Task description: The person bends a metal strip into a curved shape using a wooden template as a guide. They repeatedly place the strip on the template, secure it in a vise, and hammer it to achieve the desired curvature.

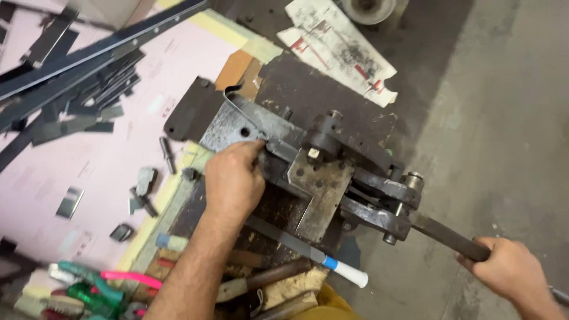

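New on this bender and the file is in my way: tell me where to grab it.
Take the file by its white handle, coming from the bottom-right. That end juts clear past the bench edge, while the blade runs up-left under the bender and beside the left hand. Round and thick, it should suit the fingers.

The bending tool (320, 172) is dark grey, the sheet (101, 172) pale pink, and the file handle (349, 272) white with a blue band.

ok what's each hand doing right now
Left hand: closed on the metal strip in the bending machine.
Right hand: closed around the lever handle.
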